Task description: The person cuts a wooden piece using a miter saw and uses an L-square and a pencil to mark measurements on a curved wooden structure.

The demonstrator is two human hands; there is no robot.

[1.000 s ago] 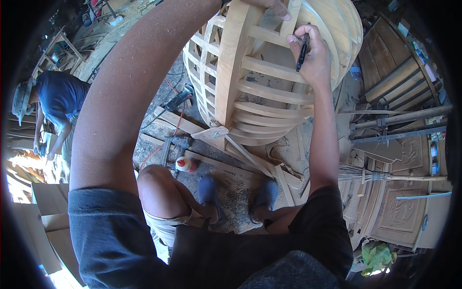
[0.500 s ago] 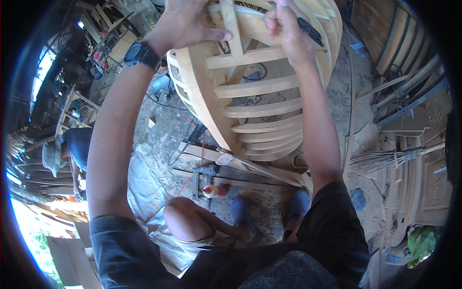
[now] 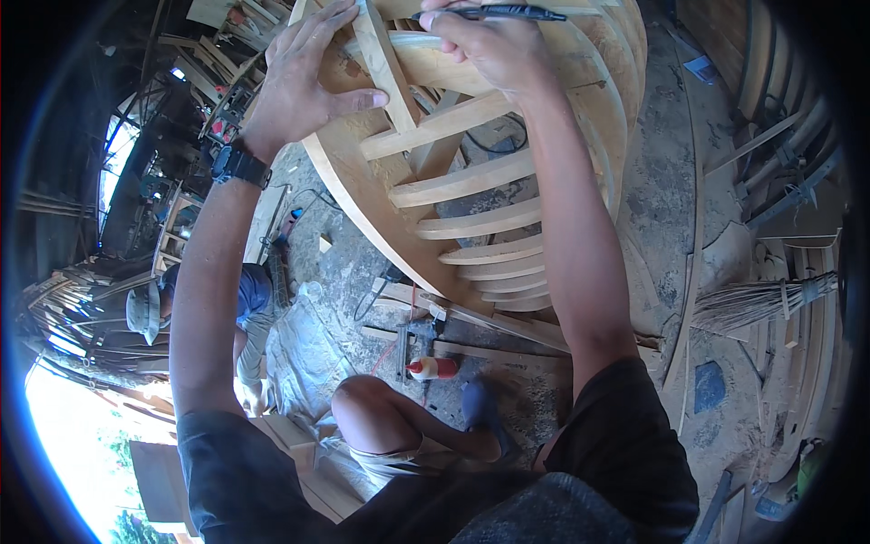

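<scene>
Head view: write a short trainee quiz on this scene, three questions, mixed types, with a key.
1. Fill in: The right hand holds a ____.
2. True or false: The left hand has a black watch at its wrist.
3. Which is nearer the picture's right edge: (a) the broom or (b) the red-and-white bottle?

Key: 1. black pen; 2. true; 3. a.

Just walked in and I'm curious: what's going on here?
The person's right hand holds a black pen over a curved, ribbed wooden frame. The left hand is spread beside a wooden strip on the frame, its thumb against the strip. A red-and-white bottle is on the floor; a co-worker is at the left.
</scene>
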